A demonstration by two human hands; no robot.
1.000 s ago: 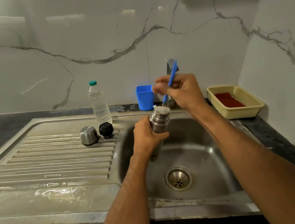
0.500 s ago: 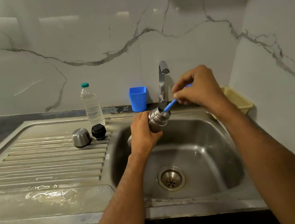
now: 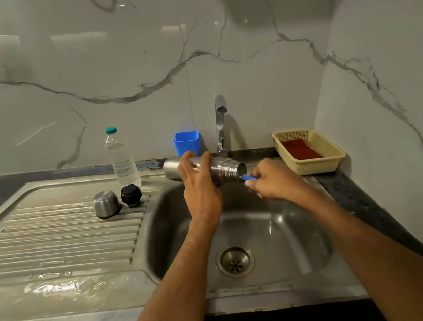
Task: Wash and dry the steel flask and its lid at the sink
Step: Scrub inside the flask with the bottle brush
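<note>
Ridges of the wet stainless steel draining board point(image 3: 49, 240) carry a domed steel cup lid point(image 3: 106, 203) standing mouth down, with a black round stopper point(image 3: 131, 195) just beside it. Behind them stands a clear plastic water bottle with a green cap point(image 3: 121, 159). Over the steel sink basin point(image 3: 288, 231), the left hand point(image 3: 199, 188) reaches up with its forearm rising from below, fingers wrapped around the cylindrical steel flask point(image 3: 206, 167), which lies on its side, mouth pointing right. A blue plastic cup point(image 3: 187, 143) and chrome tap point(image 3: 220, 126) stand behind. The right hand point(image 3: 273, 179) comes in from the right, fingers curled around a blue brush handle point(image 3: 249, 178) at the flask's mouth. A cream woven basket with a red pad point(image 3: 309, 150) sits furthest right.
</note>
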